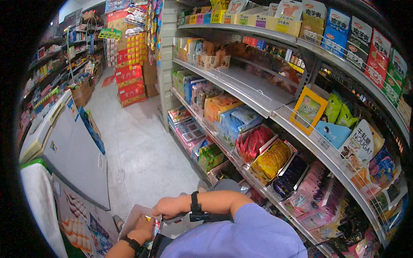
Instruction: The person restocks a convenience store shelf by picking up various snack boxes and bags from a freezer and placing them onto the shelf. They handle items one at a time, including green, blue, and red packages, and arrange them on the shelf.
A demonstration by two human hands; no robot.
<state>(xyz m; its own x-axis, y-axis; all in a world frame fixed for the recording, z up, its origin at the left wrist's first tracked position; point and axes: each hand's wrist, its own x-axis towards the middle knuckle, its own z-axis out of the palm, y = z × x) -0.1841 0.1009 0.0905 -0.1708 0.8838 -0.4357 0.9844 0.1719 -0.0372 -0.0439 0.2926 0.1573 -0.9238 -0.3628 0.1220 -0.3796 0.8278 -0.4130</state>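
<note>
Low in front of my body is a white, open-topped cardboard box [139, 211] with brightly coloured contents [156, 227]. My right hand [169, 207] is curled over the box's upper edge, and a black wristband [195, 206] circles that wrist. Inside the box opening lies my left hand [144, 228], against the inner wall. Its fingertips are partly hidden, so whether it grasps anything is unclear. Another black band [132, 244] is on the left wrist.
To my right run shop shelves [222, 75] with wire guards, holding packaged snacks, including yellow packets [271, 159] and red packets [256, 143]. A chest freezer [75, 151] stands on the left. Red cartons [130, 85] are stacked beyond the pale floor [148, 151].
</note>
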